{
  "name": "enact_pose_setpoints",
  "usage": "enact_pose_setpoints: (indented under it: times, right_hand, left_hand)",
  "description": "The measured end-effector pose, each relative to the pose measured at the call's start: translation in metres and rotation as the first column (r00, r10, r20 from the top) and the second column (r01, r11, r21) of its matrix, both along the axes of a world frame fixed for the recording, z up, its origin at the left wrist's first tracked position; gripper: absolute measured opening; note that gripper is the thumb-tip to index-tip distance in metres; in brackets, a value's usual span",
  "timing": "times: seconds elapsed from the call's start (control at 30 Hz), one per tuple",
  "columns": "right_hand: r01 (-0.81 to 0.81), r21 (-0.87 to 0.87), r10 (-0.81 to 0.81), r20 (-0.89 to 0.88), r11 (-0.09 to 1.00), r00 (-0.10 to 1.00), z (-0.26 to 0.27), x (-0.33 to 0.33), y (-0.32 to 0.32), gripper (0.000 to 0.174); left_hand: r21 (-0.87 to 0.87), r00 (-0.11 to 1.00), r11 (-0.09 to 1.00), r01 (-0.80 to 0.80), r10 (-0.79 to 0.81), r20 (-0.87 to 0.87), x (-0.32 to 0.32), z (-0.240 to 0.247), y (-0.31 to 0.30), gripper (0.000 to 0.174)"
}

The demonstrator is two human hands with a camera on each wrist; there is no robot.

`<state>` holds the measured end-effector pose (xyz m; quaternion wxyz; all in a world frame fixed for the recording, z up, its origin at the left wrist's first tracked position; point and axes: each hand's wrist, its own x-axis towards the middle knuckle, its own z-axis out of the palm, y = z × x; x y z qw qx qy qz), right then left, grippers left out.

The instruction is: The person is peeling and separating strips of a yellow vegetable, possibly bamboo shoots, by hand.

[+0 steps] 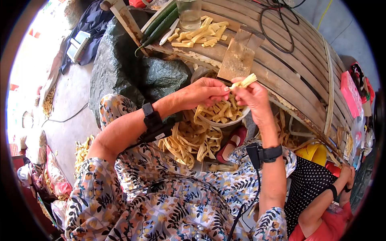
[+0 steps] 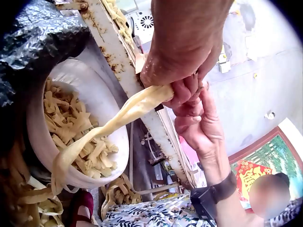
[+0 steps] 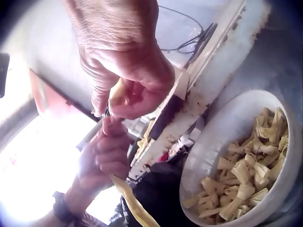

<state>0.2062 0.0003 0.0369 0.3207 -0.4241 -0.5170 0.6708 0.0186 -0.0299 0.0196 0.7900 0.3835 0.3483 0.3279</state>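
Both hands meet over a white bucket [image 1: 219, 123]. My right hand [image 1: 255, 100] pinches a folded, pale yellow bundle [image 1: 248, 80] that looks like bean-curd skin. At its near end my left hand [image 1: 209, 93] grips with curled fingers, the fingertips right against it. From the left fist a long yellow strip [image 2: 124, 112] hangs down past the bucket rim. Inside the bucket lie many short knotted pieces [image 3: 246, 177]. In the head view a heap of loose long strips [image 1: 193, 138] lies below the bucket.
A slatted wooden table [image 1: 289, 68] with a rusty edge stands ahead. On it are finished-looking bundles [image 1: 201, 34], a glass jar [image 1: 189, 14], cucumbers [image 1: 161, 26] and a small board [image 1: 239, 52]. A dark green plastic sheet [image 1: 120, 60] is at left; another person's arm [image 1: 321, 205] is at right.
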Motion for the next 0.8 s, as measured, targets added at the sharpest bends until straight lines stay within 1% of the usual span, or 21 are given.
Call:
enact_pose_setpoints:
  times: [0.03, 0.13, 0.17, 0.27, 0.37, 0.4, 0.47, 0.5, 0.57, 0.6, 0.63, 0.73, 0.77, 0.8]
  right_hand:
    - [-0.005, 0.026, 0.005, 0.028, 1.000, 1.000, 0.001, -0.008, -0.004, 0.018]
    - [0.077, -0.092, -0.091, -0.166, 0.993, 0.982, -0.004, -0.008, -0.003, 0.012]
    - [0.125, -0.071, -0.136, -0.187, 0.990, 0.973, -0.004, -0.007, -0.001, 0.009]
    - [0.146, -0.166, -0.181, -0.222, 0.975, 0.958, -0.004, -0.001, 0.003, 0.009]
    - [0.090, -0.201, -0.130, -0.195, 0.975, 0.972, -0.005, 0.003, 0.007, 0.014]
    - [0.063, -0.217, -0.105, -0.190, 0.974, 0.976, -0.005, 0.005, 0.009, 0.015]
    - [0.082, -0.144, -0.108, -0.176, 0.986, 0.978, -0.007, 0.006, 0.015, 0.019]
    - [0.094, -0.108, -0.112, -0.168, 0.990, 0.979, -0.008, 0.007, 0.017, 0.021]
    - [0.198, -0.069, -0.204, -0.090, 0.978, 0.975, -0.003, 0.007, 0.021, 0.023]
    - [0.247, -0.037, -0.249, -0.061, 0.968, 0.967, 0.000, 0.005, 0.026, 0.024]
    - [0.270, -0.040, -0.273, -0.069, 0.962, 0.960, 0.002, 0.006, 0.032, 0.024]
    - [0.374, 0.001, -0.366, -0.204, 0.927, 0.908, 0.000, -0.001, 0.049, 0.022]
    - [0.397, 0.022, -0.380, -0.248, 0.917, 0.891, -0.001, -0.002, 0.056, 0.021]
    - [0.424, 0.038, -0.403, -0.244, 0.905, 0.882, -0.003, -0.003, 0.063, 0.020]
  left_hand:
    - [0.013, 1.000, 1.000, 0.006, -0.006, -0.002, 0.001, 0.002, 0.000, 0.023]
    - [-0.074, 0.993, 0.996, 0.039, -0.031, 0.114, -0.002, 0.001, 0.004, 0.023]
    - [-0.094, 0.985, 0.994, 0.059, -0.043, 0.166, -0.005, -0.001, 0.006, 0.023]
    - [-0.104, 0.982, 0.993, 0.061, -0.041, 0.185, -0.008, 0.001, 0.008, 0.023]
    - [-0.098, 0.985, 0.991, 0.089, -0.073, 0.158, -0.014, -0.005, 0.013, 0.022]
    - [-0.002, 0.997, 0.997, 0.076, -0.075, 0.031, -0.015, 0.000, 0.013, 0.021]
    - [0.193, 0.974, 0.978, 0.085, -0.041, -0.222, -0.018, 0.014, 0.014, 0.021]
    - [0.264, 0.977, 0.961, 0.078, -0.020, -0.212, -0.022, 0.008, 0.019, 0.023]
    - [0.349, 0.939, 0.934, 0.076, 0.052, -0.341, -0.029, 0.001, 0.030, 0.021]
    - [0.401, 0.910, 0.913, 0.079, 0.098, -0.403, -0.031, 0.006, 0.037, 0.021]
    - [0.455, 0.893, 0.888, 0.064, 0.153, -0.424, -0.032, 0.010, 0.044, 0.020]
    - [0.614, 0.784, 0.789, 0.025, 0.365, -0.502, -0.027, 0.028, 0.062, 0.020]
    - [0.658, 0.784, 0.752, -0.044, 0.434, -0.444, -0.025, 0.016, 0.076, 0.021]
    - [0.688, 0.754, 0.723, -0.057, 0.483, -0.445, -0.021, 0.017, 0.083, 0.021]
